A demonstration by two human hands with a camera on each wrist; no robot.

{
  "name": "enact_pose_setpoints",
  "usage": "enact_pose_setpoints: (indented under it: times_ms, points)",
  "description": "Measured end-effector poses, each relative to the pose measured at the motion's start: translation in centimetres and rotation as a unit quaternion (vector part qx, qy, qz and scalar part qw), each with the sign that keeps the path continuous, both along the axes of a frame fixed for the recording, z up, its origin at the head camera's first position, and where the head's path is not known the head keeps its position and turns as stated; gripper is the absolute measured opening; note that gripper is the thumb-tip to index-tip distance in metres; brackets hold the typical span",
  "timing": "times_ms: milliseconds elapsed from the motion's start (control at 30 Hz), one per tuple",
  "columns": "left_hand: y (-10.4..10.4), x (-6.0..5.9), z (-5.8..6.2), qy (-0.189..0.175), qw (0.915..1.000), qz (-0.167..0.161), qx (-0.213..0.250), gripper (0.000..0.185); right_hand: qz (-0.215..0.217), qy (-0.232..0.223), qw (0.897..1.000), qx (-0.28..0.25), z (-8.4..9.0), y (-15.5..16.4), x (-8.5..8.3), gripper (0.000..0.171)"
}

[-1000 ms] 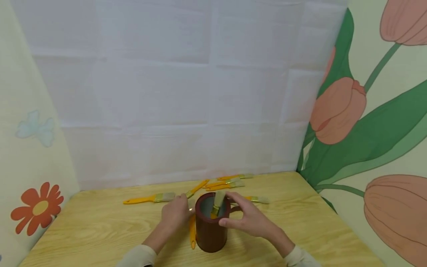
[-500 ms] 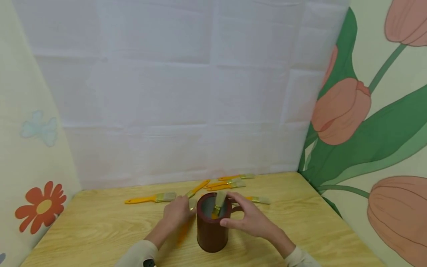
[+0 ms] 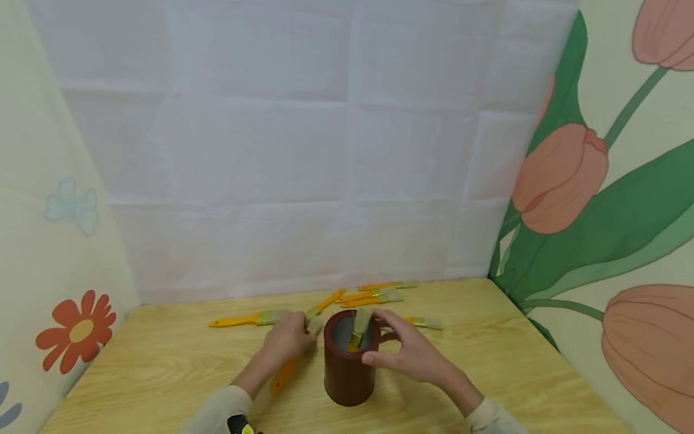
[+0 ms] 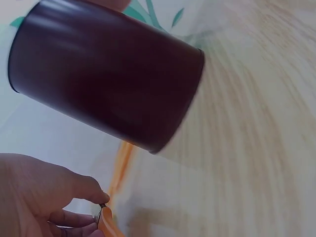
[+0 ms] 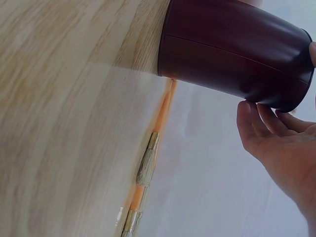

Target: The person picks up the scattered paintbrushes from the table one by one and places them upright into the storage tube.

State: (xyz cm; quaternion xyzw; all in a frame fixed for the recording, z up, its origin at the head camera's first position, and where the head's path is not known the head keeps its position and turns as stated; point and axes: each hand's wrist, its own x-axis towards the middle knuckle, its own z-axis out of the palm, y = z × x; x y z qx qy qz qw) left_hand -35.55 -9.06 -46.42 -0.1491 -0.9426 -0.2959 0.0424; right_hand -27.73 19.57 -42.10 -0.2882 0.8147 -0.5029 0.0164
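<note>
My left hand (image 3: 287, 337) pinches a paintbrush (image 3: 284, 377) around its middle, left of a dark brown cylindrical pot (image 3: 349, 378). Its orange handle points toward me, and its pale bristles stick out by the pot. In the left wrist view, thumb and fingers close on the brush's metal ferrule (image 4: 100, 213). The pot stands upright, with another paintbrush (image 3: 360, 325) inside, bristles up, leaning against the right side of the rim. My right hand (image 3: 414, 352) grips the pot near its top from the right; the right wrist view has fingertips (image 5: 244, 111) against its wall.
Several orange-handled paintbrushes lie on the wooden table (image 3: 179, 374): one at the left (image 3: 244, 319), a group (image 3: 374, 296) behind the pot, and one at the right (image 3: 425, 322). A white sheet (image 3: 293, 150) hangs at the back edge.
The left hand has swung the paintbrush's handle leftward, away from the pot's side, and the brush now slants. The right hand stays on the pot. The head view has shifted slightly.
</note>
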Motion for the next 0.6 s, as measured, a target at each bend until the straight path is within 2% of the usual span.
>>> enact_pose_setpoints:
  times_ms: [200,267,433,600]
  points:
    - [0.2,0.7,2.5,-0.002,0.9999,0.015,-0.003,0.019,-0.002,-0.001,1.0,-0.002,-0.1,0.0,0.0,0.071]
    - [0.4,1.1,3.4,-0.002,1.0,0.008,0.004,0.026,-0.001,0.0,1.0,-0.005,-0.2,0.0,0.0,0.071]
    - [0.8,2.3,5.9,-0.01,0.9986,-0.011,0.051,0.028,0.0,-0.003,1.0,-0.011,-0.2,-0.1,0.0,0.072]
    - [1.4,3.8,9.0,0.036,0.9967,-0.004,0.072,0.029,0.004,-0.008,1.0,-0.018,0.0,0.0,0.0,0.072]
